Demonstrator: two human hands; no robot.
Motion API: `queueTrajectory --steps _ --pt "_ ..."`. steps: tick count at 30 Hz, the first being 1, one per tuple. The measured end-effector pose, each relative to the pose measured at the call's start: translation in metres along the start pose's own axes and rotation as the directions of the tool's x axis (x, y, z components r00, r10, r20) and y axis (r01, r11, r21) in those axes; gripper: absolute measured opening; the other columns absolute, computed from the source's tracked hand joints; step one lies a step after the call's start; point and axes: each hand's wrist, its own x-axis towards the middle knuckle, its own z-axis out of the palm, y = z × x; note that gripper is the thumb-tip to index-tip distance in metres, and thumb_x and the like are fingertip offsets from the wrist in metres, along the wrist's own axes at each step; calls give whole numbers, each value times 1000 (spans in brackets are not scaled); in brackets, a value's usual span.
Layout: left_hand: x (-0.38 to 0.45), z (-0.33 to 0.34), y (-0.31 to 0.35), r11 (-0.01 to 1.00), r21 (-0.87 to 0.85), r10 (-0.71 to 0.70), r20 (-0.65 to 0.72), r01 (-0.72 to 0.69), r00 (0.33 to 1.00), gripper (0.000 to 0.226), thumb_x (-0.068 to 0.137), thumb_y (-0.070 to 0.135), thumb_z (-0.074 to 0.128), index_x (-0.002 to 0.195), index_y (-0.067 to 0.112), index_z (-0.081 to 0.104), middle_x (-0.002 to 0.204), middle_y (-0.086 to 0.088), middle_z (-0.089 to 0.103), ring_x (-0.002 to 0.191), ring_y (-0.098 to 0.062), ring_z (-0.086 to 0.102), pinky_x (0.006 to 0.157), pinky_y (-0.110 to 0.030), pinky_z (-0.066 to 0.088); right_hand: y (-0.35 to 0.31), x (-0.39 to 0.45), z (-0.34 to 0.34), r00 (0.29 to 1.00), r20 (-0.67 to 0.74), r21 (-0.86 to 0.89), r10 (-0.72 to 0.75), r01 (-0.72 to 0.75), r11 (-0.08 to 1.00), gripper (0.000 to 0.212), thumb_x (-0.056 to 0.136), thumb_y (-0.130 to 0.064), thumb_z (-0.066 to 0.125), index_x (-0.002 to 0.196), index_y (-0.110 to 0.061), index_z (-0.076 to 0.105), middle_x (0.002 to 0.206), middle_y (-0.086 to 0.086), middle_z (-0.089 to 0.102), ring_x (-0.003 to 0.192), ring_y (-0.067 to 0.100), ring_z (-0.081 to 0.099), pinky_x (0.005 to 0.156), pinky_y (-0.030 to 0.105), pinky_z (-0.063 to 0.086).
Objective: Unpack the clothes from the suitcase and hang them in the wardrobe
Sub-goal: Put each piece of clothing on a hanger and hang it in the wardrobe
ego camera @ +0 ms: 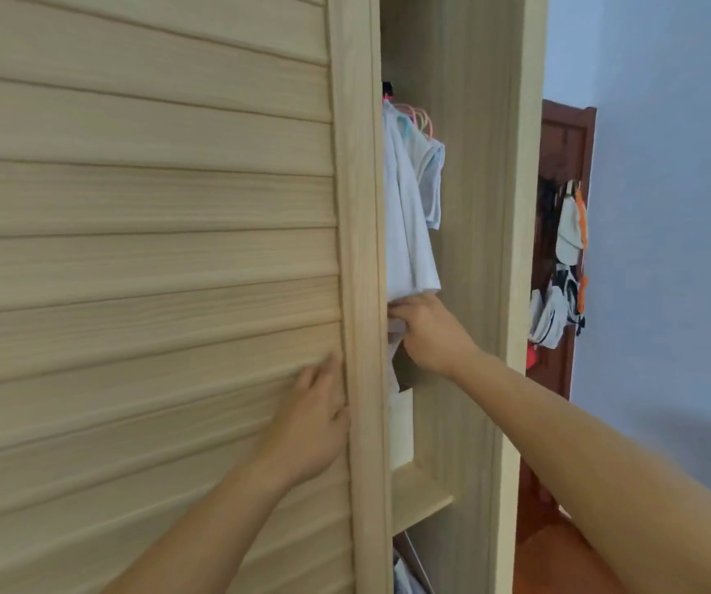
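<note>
A light wooden wardrobe fills the view, its slatted sliding door (pixel 148 250) covering most of the front. In the narrow gap at its right edge, white and pale blue shirts (pixel 409 216) hang on pink hangers (pixel 420 115). My left hand (pixel 315 422) presses on the door beside its vertical frame, its fingers curled at the frame edge. My right hand (pixel 426 332) reaches into the gap below the shirts and grips a fold of pale cloth (pixel 396 332) at the door's edge. The suitcase is out of sight.
Inside the wardrobe a shelf (pixel 422 495) sits below the hanging space, with more items under it. To the right a dark brown door (pixel 559 165) carries hooks hung with caps and bags (pixel 563 272). A pale blue wall lies beyond.
</note>
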Motion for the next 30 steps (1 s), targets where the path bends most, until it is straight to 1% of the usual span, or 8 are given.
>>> queueTrajectory --steps 3,5,8,10,13,20,24,30 --pt "8 33 4 996 -79 -47 -45 44 998 78 98 15 54 162 21 10 159 1 21 147 -17 29 123 -28 21 46 -50 -22 920 -387 -130 65 -124 984 38 74 8 56 106 -6 72 113 9 66 102 30 52 87 37 46" --pt "19 58 16 997 -62 -48 -68 44 997 79 98 16 53 163 23 8 156 1 22 145 -17 30 120 -25 22 70 -79 -34 877 -428 -35 219 -258 965 48 78 8 52 123 -4 61 127 13 55 114 31 47 95 40 46" --pt "33 96 44 991 59 -112 -104 119 988 85 94 25 56 161 33 5 149 -1 25 140 -24 24 117 -41 25 111 -105 -38 869 -115 304 482 -431 850 60 88 -2 46 145 -20 41 142 7 48 122 23 51 101 39 48" --pt "44 120 59 977 145 -139 -107 154 984 86 92 30 56 161 34 6 149 -2 25 137 -25 19 115 -45 24 131 -120 -39 860 173 434 480 -504 747 59 91 -4 46 144 -27 41 130 3 61 101 19 67 82 37 59" --pt "60 144 71 968 194 -145 -101 162 984 81 93 31 53 162 29 11 151 -3 26 137 -25 17 117 -44 22 158 -139 -34 811 387 349 439 -570 744 62 94 -3 49 152 -17 32 114 15 65 69 20 71 56 26 55" --pt "75 180 89 899 424 -93 -63 111 994 71 92 25 53 158 15 27 158 -8 25 143 -27 16 114 -46 24 207 -161 -35 725 471 196 503 -642 741 62 99 -14 51 156 -16 26 150 16 39 94 17 57 70 21 46" --pt "78 190 85 881 459 -47 -149 111 988 65 84 23 50 147 6 46 147 -13 39 133 -32 25 104 -55 37 222 -170 -43 706 497 203 505 -660 723 62 99 -15 53 156 -18 28 149 13 40 90 11 63 59 16 48" --pt "88 198 99 839 520 -162 -45 161 986 73 86 17 51 154 4 28 160 -11 17 145 -36 12 116 -53 22 226 -178 -49 712 515 227 478 -651 724 58 101 -16 52 155 -16 30 146 12 47 88 9 59 63 13 47"
